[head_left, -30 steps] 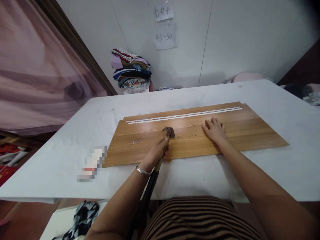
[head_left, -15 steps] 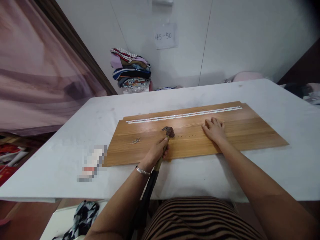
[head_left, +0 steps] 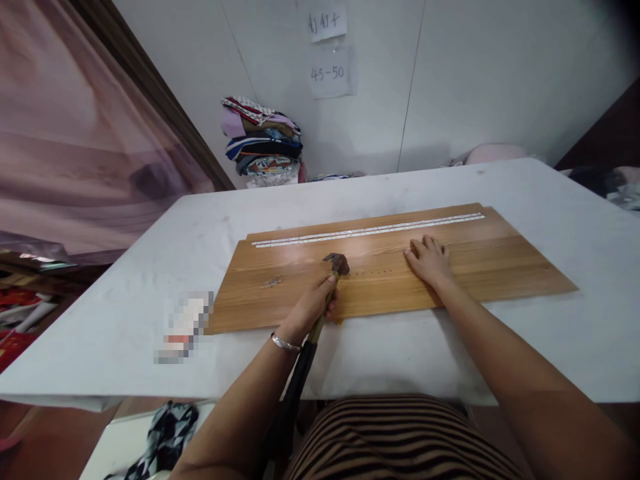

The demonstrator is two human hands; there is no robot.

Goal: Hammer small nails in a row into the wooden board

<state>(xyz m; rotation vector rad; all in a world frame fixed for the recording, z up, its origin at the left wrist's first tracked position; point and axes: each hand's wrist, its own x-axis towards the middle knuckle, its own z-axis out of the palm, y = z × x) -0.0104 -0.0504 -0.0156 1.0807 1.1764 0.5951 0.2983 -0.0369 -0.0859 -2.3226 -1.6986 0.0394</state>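
A claw hammer (head_left: pixel 341 263) is gripped near its head by my left hand (head_left: pixel 316 301), its dark handle running back toward my body. The hammer's head is over the wooden board (head_left: pixel 500 260), beside a row of small dark dots (head_left: pixel 373 273). My right hand (head_left: pixel 429 259) lies on the board to the right of that row, fingers spread, holding nothing. A small heap of nails (head_left: pixel 273 283) rests on the board's left part. Two thin white strips (head_left: pixel 370 231) run along the far side of the board.
The board lies on a white table (head_left: pixel 135 267). A pixelated pale object (head_left: pixel 185 327) is left of the board. Behind the table stand folded clothes (head_left: pixel 265 140) against the wall, with paper signs (head_left: pixel 331 72) above. A pink curtain (head_left: pixel 85 133) hangs at left.
Both hands and the hammer have stayed practically still. An upper paper sign on the wall now shows its writing, and the curtain at the left has shifted slightly.
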